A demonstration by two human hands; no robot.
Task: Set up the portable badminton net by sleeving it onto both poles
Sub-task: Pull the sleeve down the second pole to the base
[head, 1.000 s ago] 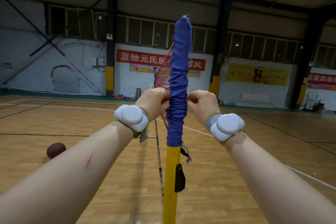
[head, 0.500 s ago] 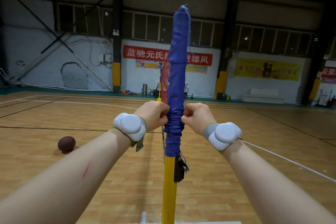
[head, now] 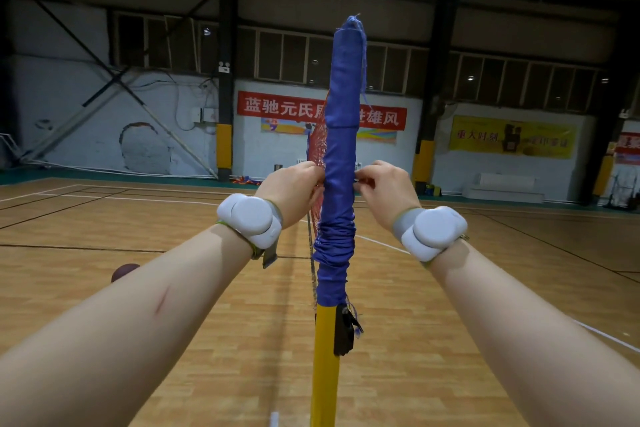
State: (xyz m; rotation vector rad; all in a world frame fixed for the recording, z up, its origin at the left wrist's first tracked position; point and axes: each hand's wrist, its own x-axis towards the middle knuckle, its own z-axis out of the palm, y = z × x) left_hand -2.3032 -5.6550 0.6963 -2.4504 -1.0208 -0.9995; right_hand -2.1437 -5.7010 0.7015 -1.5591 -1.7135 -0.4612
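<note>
Blue sleeve point(head: 341, 156) caps the yellow pole point(head: 325, 364), bunched toward 6 o'clock (other pole unseen); left hand point(head: 294, 191) at 9 and right hand point(head: 384, 187) at 3 pinch it.

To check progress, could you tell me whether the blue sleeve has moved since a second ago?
Yes: the blue sleeve slid down the yellow pole; its lower edge now reaches the black clip.
</note>
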